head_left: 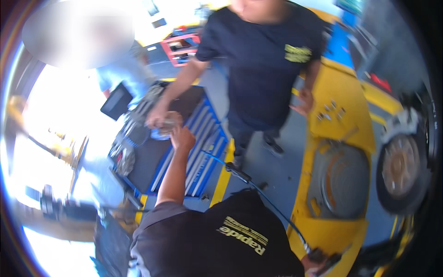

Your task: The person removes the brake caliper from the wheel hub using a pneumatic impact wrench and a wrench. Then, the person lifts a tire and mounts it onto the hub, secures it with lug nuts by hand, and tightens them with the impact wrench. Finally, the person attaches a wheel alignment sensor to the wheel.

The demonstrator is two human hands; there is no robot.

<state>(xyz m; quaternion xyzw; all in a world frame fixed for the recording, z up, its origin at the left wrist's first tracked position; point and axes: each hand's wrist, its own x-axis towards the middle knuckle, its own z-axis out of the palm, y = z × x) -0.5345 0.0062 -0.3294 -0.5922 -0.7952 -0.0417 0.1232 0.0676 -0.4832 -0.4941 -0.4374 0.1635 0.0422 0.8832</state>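
My left hand (183, 138) reaches forward over the blue tool cabinet (194, 152), its fingers closed on a small brownish thing (171, 119) whose kind is blurred. A co-worker's hand (158, 119) touches the same thing from the other side. Low on the right, my right hand (311, 265) is wrapped round a dark tool (326, 263), partly cut off by the picture's edge. A thin blue-and-black hose (277, 208) with a black fitting (237, 173) runs from near that hand up across my chest toward the cabinet.
Facing me stands a co-worker in a dark shirt (263, 69). Metal parts (127, 147) lie along the cabinet's left side. On the right, a yellow lift platform (334, 101) holds small metal pieces (331, 111), near a wheel (400, 166). Behind is a red cart (182, 48); another person (122, 76) holds a dark tablet-like panel (116, 101).
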